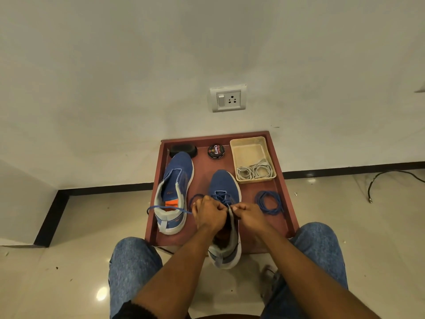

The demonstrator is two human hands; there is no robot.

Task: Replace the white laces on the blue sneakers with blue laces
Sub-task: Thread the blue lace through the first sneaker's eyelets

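A reddish-brown tray (279, 187) is sitting on the pale tiled floor against the white wall, filling the middle of the frame, and the person's denim-clad knees are flanking its near edge at the bottom. Two blue sneakers are lying inside it: the left sneaker (176, 178) is resting unlaced at the centre left with its tongue open, while the right sneaker (226, 183) is lying at the centre, its heel hanging over the tray's near rim. A cream plastic basket (248, 149) is sitting in the tray's upper right corner, holding the bundled white laces (254, 171). Both hands are working at the right sneaker's eyelets: the left hand (208, 211) is curling its fingers around the blue lace (169, 207), whose free end is trailing leftward across the other shoe, and the right hand (249, 214) is pinching the same lace just beside it. A second blue lace (270, 202) is lying coiled at the tray's right. A shoe polish tin (216, 151) and a black brush (183, 150) are sitting along the far edge.
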